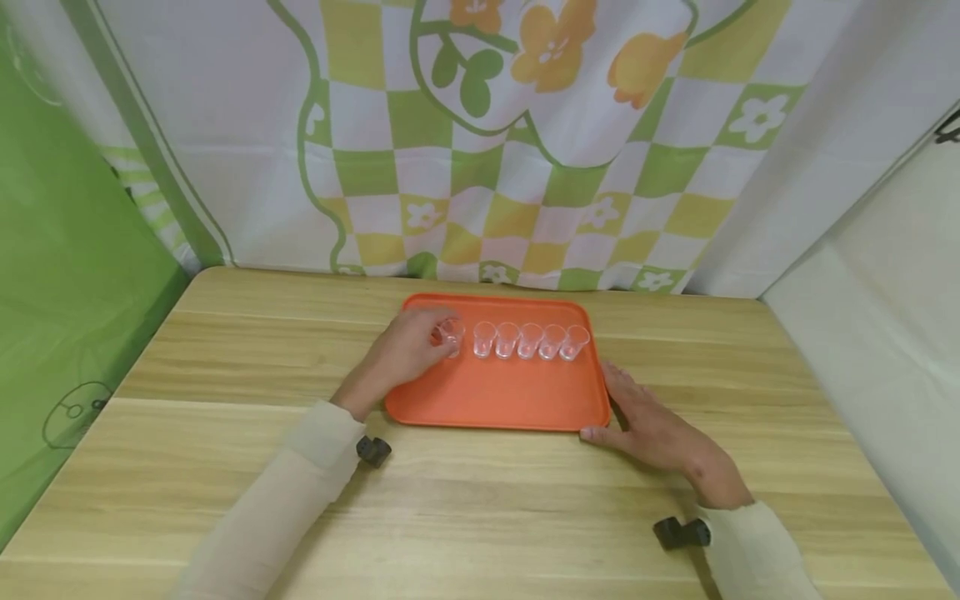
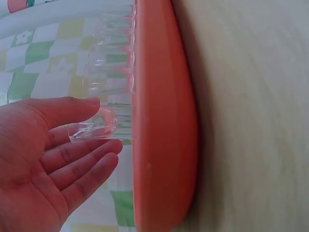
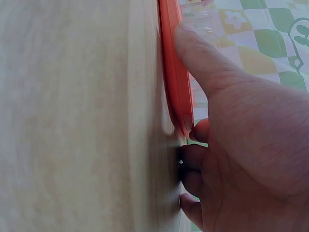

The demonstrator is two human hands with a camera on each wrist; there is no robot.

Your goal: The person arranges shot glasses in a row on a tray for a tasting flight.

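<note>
An orange tray (image 1: 498, 404) lies on the wooden table. My left hand (image 1: 408, 346) reaches over its left side and pinches a small clear plastic cup (image 1: 453, 337) between thumb and fingers. In the left wrist view this cup (image 2: 104, 123) stands with its lower end close to the tray, and the other fingers spread loosely beside it. Several matching cups (image 1: 528, 342) stand in a row to the right on the tray. At the tray's front right corner, my right hand (image 1: 652, 429) rests with fingers extended along the side and the thumb at the front edge.
The wooden table (image 1: 480, 517) extends around the tray. A checked, flowered curtain (image 1: 517, 192) hangs behind the table's back edge. Green cloth (image 1: 67, 250) covers the left side, and a white wall (image 1: 877, 292) stands on the right.
</note>
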